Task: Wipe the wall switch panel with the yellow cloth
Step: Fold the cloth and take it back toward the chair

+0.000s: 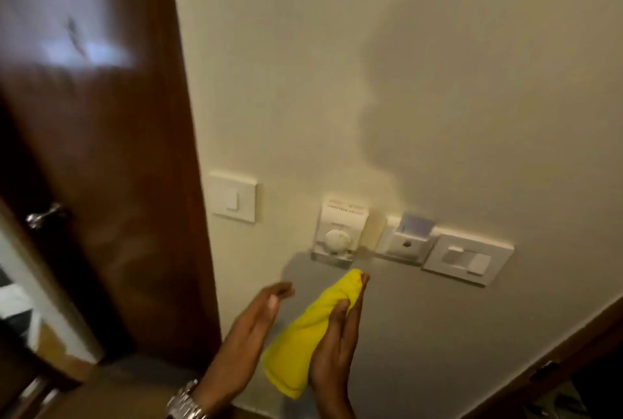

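Observation:
A folded yellow cloth (303, 337) is held upright in my right hand (337, 351), its top just below the row of wall fittings. My left hand (249, 327) is beside the cloth on the left, palm flat and fingers apart, holding nothing. On the cream wall sit a single white switch panel (233, 197) near the door, a thermostat with a round dial (338, 233), a key-card holder (409, 238) and a wider white switch panel (468, 256) at the right. The cloth touches none of them.
A dark brown wooden door (101, 165) with a metal handle (45, 214) stands at the left, close to the single switch. A dark wooden edge (556, 361) runs along the lower right. A metal watch (187, 401) is on my left wrist.

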A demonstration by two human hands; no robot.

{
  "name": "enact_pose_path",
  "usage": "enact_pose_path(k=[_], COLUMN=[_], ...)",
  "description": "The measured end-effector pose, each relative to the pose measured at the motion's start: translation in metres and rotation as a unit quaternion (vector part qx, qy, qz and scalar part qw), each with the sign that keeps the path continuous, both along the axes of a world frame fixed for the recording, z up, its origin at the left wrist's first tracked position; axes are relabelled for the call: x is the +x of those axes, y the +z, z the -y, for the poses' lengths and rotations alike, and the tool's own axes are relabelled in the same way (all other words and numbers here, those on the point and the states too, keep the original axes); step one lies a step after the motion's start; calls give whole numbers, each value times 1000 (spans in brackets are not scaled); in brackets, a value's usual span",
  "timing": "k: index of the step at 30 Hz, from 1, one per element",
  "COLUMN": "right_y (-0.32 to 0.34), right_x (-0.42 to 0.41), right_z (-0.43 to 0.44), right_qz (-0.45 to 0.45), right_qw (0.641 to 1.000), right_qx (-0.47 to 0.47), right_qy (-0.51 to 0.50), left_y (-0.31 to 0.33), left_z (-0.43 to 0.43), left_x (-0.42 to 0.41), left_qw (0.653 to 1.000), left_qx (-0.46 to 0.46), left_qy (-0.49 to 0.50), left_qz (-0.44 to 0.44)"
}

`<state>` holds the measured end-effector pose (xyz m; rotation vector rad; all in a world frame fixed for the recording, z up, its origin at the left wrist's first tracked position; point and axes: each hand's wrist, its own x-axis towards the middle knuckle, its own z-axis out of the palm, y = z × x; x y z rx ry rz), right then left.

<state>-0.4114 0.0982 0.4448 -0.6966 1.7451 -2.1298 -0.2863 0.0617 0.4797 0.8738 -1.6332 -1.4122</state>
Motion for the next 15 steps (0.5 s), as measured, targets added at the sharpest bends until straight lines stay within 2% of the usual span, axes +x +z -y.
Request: enact_pose_path(k=[1, 2, 5, 6, 8, 10, 12, 14, 15], right_y=[1, -7, -38, -54, -90, -141, -192, -260, -275], right_x=[8, 27, 88, 100, 121, 142, 151, 176, 179], right_z=[0, 4, 26, 36, 65, 99, 124, 142, 145], right_qz=[-9, -12, -8, -31, -9, 85, 181, 226, 212], right_qw=[999, 996, 964, 952, 924, 867, 776, 678, 661], right_qx=[24, 55, 128, 156, 231, 311, 400, 471, 481], right_qy=[27, 72, 234, 260, 305, 380, 453, 518, 536], left_y=[-17, -33, -81, -92, -132, -173, -211, -266, -277], left_z=[-3, -6, -8, -9, -5, -1, 3, 12, 15], left_x=[10, 29, 92, 111, 150, 196, 231, 269, 278], left_qw=[995, 988, 979, 972, 961, 934, 899, 859, 849], left_qx=[93, 145, 197, 231, 269, 347, 427, 502, 517], left_qy=[-32, -49, -44, -28, 29, 63, 80, 95, 100], left_qz=[-18, -25, 8, 13, 48, 59, 51, 40, 41])
